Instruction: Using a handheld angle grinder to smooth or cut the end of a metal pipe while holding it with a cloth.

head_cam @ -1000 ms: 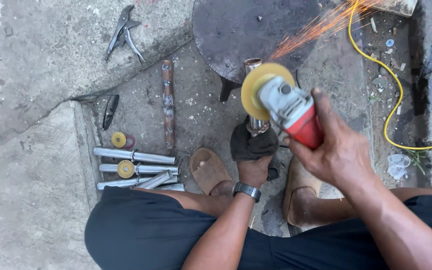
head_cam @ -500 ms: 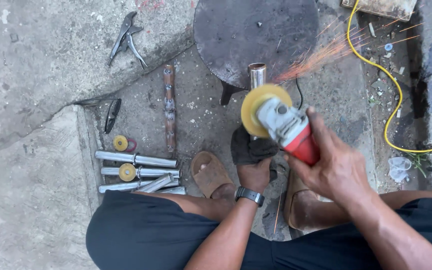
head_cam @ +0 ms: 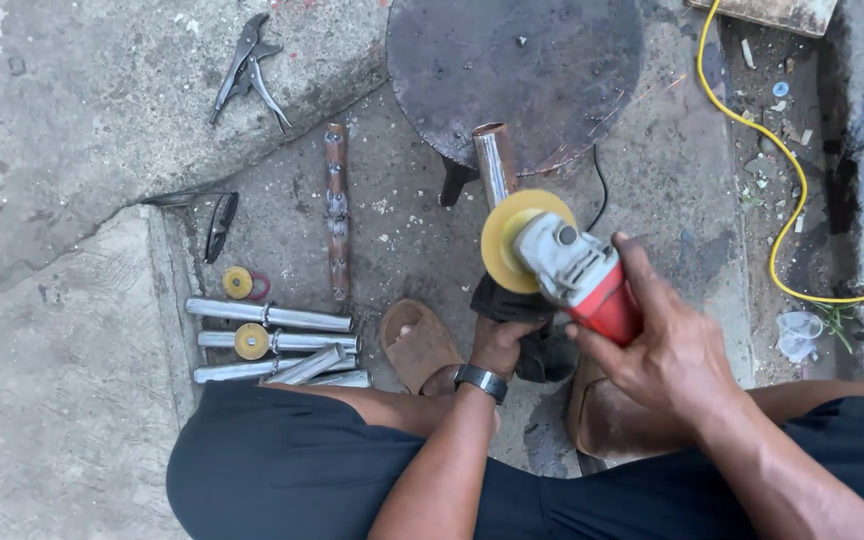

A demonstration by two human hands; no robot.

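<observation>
Ground: rough grey concrete floor (head_cam: 72, 420), cracked, with a raised slab at upper left and grit scattered about.
Stand: a round rusty steel plate (head_cam: 512, 70) on a dark leg, just beyond the work.
Right hand (head_cam: 667, 345): clenched around the red body of the angle grinder with grey head and yellow disc (head_cam: 552, 260).
Left hand (head_cam: 502, 335): grasping a dark rag wrapped around the short steel pipe (head_cam: 493, 165), whose free end leans up against the plate's edge; the disc sits at the pipe.
Left of the knees: a row of shiny metal tubes (head_cam: 272, 317), two small yellow discs among them.
Upper left: locking pliers (head_cam: 247, 65) on the slab.
Right side: a yellow cable (head_cam: 787, 190) looping over debris.
</observation>
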